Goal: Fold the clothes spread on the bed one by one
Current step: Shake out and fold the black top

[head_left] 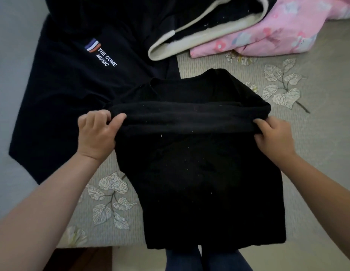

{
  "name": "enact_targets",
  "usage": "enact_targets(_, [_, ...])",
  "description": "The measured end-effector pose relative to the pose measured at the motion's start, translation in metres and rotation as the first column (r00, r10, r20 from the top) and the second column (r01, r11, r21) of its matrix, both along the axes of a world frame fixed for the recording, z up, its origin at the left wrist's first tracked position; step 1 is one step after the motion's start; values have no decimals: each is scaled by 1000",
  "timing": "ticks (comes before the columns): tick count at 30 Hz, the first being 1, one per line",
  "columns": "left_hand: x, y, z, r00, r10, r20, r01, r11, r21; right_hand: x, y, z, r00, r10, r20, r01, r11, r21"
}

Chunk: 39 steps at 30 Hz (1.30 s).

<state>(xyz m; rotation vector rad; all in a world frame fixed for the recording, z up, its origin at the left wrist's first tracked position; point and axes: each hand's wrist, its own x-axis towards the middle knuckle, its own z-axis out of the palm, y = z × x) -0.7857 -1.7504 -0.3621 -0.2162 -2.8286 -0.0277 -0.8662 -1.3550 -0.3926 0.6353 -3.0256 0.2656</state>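
Note:
A black knit garment (pixel 205 182) lies in the middle of the bed, its lower hem hanging over the near edge. Across its upper part runs a thick folded band of the same cloth. My left hand (pixel 98 133) pinches the left end of that band between thumb and fingers. My right hand (pixel 271 137) grips the right end. Both hands hold the band slightly raised above the body of the garment. Beyond the band the garment's top part lies flat on the bed.
A dark navy shirt (pixel 68 90) with a striped logo and white lettering is spread at the left. A black-and-cream garment (pixel 199 34) and pink floral cloth (pixel 268 36) lie at the back. The bed sheet (pixel 316 153) is grey-beige with leaf prints. My legs show below the bed's edge.

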Motion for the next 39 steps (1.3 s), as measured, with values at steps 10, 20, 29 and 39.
enact_targets(10, [68, 26, -41, 507, 172, 845, -194, 978, -83, 11, 11, 1, 886, 107, 452, -215, 957, 193])
enact_targets(20, [17, 45, -62, 604, 361, 711, -426, 900, -94, -78, -23, -16, 920, 122, 373, -322, 778, 540])
enact_targets(29, [14, 44, -46, 731, 307, 610, -578, 754, 313, -75, -1, -24, 882, -17, 471, -155, 934, 323])
enact_targets(39, [0, 53, -35, 724, 386, 572, -600, 761, 245, -79, 4, -29, 893, -16, 450, -147, 934, 325])
